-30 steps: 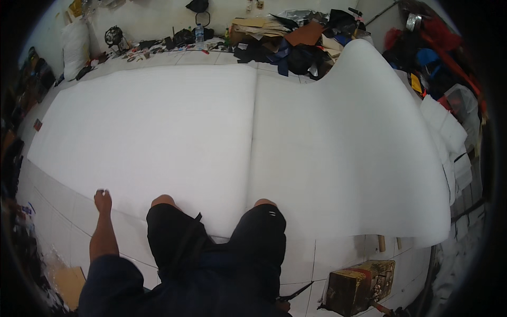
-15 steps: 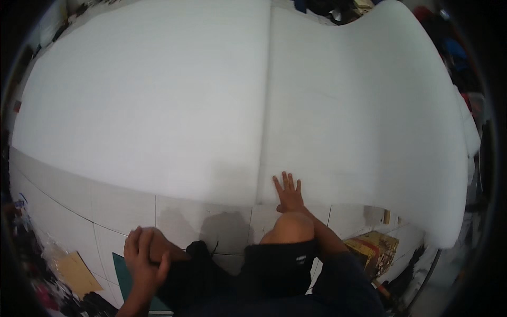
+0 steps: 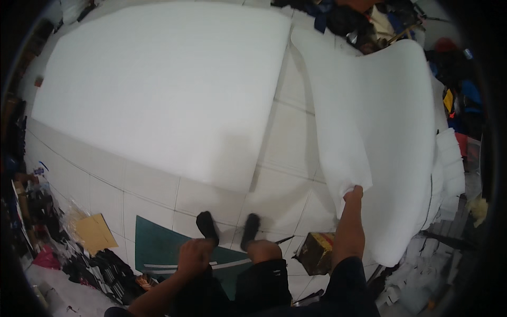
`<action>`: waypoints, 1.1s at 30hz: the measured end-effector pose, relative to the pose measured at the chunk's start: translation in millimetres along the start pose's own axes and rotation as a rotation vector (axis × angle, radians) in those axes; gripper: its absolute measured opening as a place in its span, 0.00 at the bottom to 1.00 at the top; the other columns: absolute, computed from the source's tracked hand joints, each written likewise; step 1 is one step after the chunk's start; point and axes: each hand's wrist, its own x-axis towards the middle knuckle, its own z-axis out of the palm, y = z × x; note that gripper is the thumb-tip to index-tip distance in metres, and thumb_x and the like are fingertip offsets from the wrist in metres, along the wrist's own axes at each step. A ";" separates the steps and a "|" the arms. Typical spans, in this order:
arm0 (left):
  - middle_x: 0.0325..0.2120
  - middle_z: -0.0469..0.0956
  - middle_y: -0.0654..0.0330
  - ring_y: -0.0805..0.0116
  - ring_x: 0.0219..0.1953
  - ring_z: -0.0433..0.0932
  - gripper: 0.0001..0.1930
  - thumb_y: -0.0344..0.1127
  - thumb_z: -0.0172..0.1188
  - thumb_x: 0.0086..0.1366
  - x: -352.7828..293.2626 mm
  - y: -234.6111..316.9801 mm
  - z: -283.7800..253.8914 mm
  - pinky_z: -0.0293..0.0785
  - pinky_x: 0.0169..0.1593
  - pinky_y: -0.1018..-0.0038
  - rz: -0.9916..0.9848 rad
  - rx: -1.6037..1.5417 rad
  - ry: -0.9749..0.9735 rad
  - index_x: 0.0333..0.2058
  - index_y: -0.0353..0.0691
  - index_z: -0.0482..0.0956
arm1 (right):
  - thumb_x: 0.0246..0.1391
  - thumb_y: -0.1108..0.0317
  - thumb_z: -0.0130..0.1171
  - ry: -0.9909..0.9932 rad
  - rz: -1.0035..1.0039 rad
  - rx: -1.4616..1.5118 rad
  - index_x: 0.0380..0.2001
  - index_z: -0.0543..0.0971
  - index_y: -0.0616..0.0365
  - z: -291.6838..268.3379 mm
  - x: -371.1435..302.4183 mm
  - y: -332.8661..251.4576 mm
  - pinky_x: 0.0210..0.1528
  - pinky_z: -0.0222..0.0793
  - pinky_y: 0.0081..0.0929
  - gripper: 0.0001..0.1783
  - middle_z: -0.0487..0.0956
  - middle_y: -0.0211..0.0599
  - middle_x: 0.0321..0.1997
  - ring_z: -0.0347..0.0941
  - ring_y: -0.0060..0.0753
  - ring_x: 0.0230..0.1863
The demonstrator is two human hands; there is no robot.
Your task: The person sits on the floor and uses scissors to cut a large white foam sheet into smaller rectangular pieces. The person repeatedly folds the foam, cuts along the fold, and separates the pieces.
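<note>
A large white foam sheet lies flat on the tiled floor to the left. To its right is a second white foam piece, its far and right parts curving upward. My right hand is closed on the near left corner of this piece, which is bunched and lifted in my grip. A widening strip of floor shows between the two pieces. My left hand rests over my left knee, holding nothing; its fingers are partly blurred.
A green mat with pale strips lies by my feet. Near my right forearm stands a yellow and brown box. Dark clutter crowds the far side; a tan cardboard piece and striped dark cloth lie left.
My right hand went from lying flat on the right foam piece to gripping its corner. That piece has peeled up and rightward, baring floor. My left hand shifted right.
</note>
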 end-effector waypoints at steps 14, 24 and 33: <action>0.39 0.76 0.40 0.43 0.44 0.75 0.44 0.54 0.60 0.57 213.3 407.7 -180.1 0.71 0.49 0.57 0.067 -0.444 -0.264 0.65 0.38 0.50 | 0.54 0.66 0.52 -1.029 -1.088 -0.737 0.62 0.57 0.70 -115.4 -328.5 -86.6 0.65 0.53 0.42 0.34 0.63 0.64 0.61 0.58 0.60 0.64; 0.33 0.76 0.44 0.52 0.29 0.80 0.43 0.26 0.47 0.62 182.2 336.7 -195.0 0.77 0.28 0.61 0.447 0.171 -0.200 0.67 0.70 0.34 | 0.51 0.63 0.59 -0.724 -0.637 -1.003 0.58 0.62 0.66 42.8 -445.7 -190.4 0.49 0.70 0.37 0.33 0.69 0.49 0.55 0.70 0.47 0.50; 0.51 0.72 0.51 0.54 0.54 0.71 0.33 0.58 0.54 0.63 62.9 -8.4 -370.5 0.66 0.57 0.62 0.049 -0.925 -0.109 0.59 0.42 0.66 | 0.55 0.59 0.53 -0.693 -0.534 -0.656 0.50 0.71 0.66 91.3 -436.0 -133.6 0.51 0.67 0.42 0.24 0.76 0.46 0.46 0.72 0.50 0.47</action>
